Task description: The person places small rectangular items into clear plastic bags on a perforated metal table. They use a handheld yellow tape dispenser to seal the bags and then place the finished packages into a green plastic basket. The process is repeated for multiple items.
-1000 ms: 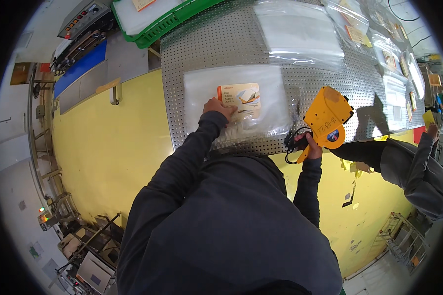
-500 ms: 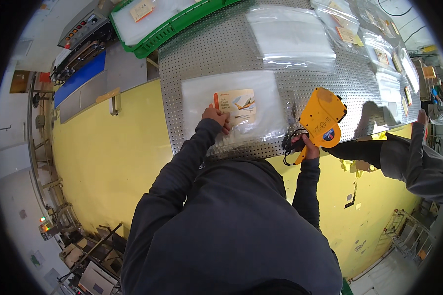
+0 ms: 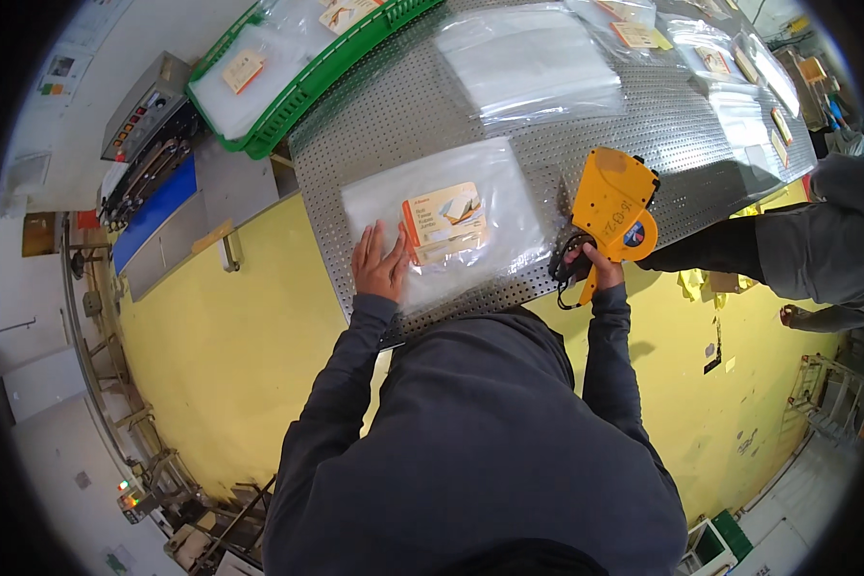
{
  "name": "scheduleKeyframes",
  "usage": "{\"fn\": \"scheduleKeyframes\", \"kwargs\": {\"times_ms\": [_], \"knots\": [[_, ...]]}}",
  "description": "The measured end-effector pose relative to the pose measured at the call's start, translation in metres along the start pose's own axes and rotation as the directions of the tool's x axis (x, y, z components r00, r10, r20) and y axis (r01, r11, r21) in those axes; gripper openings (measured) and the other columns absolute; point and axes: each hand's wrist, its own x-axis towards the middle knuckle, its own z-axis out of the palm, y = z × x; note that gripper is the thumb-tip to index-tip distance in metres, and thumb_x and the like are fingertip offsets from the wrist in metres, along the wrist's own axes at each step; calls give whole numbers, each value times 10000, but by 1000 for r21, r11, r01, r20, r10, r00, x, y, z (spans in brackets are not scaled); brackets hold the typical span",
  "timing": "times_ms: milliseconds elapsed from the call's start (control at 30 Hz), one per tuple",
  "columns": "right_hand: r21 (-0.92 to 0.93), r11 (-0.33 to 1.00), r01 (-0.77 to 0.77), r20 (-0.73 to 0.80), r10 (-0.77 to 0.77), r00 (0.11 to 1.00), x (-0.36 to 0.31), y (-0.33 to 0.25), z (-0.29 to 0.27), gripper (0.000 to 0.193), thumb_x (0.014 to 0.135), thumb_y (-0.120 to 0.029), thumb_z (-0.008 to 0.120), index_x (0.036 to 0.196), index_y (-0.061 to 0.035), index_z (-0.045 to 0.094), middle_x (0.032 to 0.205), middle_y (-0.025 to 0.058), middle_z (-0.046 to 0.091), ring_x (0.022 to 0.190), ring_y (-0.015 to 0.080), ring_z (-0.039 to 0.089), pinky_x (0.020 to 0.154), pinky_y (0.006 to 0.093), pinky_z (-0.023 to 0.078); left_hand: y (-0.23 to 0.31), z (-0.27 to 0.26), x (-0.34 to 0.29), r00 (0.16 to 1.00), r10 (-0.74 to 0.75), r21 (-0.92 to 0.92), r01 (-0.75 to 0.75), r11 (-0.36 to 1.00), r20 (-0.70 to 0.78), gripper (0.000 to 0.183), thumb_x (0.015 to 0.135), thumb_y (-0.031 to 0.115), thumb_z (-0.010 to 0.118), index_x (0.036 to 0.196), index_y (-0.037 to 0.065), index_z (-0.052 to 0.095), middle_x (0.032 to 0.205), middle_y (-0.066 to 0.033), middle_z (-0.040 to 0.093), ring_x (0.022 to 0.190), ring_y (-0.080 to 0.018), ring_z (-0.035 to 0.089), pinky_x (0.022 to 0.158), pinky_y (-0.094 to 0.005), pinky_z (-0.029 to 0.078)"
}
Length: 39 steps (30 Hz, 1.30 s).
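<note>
My left hand [image 3: 381, 261] lies flat with fingers spread on a stack of clear plastic bags [image 3: 509, 211]. Its fingertips are beside the left edge of a small orange-and-cream printed card [image 3: 448, 219] that sits on or under the top film; I cannot tell which. In my right hand [image 3: 600, 268] is a yellow handheld label gun [image 3: 612, 202], gripped by its handle at the table's front edge, its wide body pointing away from me. A black cord [image 3: 568, 259] loops beside that hand.
The perforated metal table [image 3: 394, 106] bears more clear bags [image 3: 528, 62] at the back and several carded packs at right. A green crate [image 3: 288, 106] with bags stands at back left. Another person [image 3: 802, 250] is at the right. A machine with a control panel [image 3: 144, 110] is far left.
My left hand has opened from bunched fingers over the card and moved left to lie flat beside it. The label gun stays in my right hand. The other person has shifted.
</note>
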Motion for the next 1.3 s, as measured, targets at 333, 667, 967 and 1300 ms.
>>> {"fn": "scheduleKeyframes", "kwargs": {"times_ms": [333, 667, 967, 1300], "knots": [[-16, 1000, 25, 7, -25, 1000, 2, 1, -1, 223, 860, -244, 639, 903, -25, 636, 768, 94, 674, 636, 195, 646, 488, 295, 488, -34, -49, 90, 970, -67, -531, 185, 827, 233, 172, 872, 222, 655, 887, 64, 722, 938, -75, 689, 916, -207, 638, 808, -327, 484], [22, 999, -37, 17, 37, 999, 0, 2, -5, 204, 843, -137, 652, 968, 17, 604, 794, 122, 653, 741, 267, 662, 725, 382, 548, -59, -22, 188, 376, -547, -566, 69, 822, -748, 265, 905, 203, 616, 1071, -4, 609, 1033, -175, 612, 980, -275, 579, 898, -387, 442], [-174, 979, 109, 105, -92, 990, -18, -8, 11, 201, 822, -118, 681, 995, -21, 646, 830, 54, 685, 774, 166, 651, 690, 291, 508, 61, 12, 29, 965, -163, -450, 56, 891, -204, 357, 808, 100, 661, 1148, 11, 596, 1158, -177, 614, 1134, -360, 547, 1001, -441, 421], [-499, 808, 314, 426, -87, 901, -50, -76, 67, 275, 799, -174, 782, 1034, -80, 674, 926, 45, 693, 849, 178, 663, 743, 308, 527, 125, -103, 65, 977, -97, -703, -65, 708, -188, 330, 856, 40, 650, 1176, -14, 589, 1163, -189, 617, 1103, -310, 605, 956, -373, 459]]}}
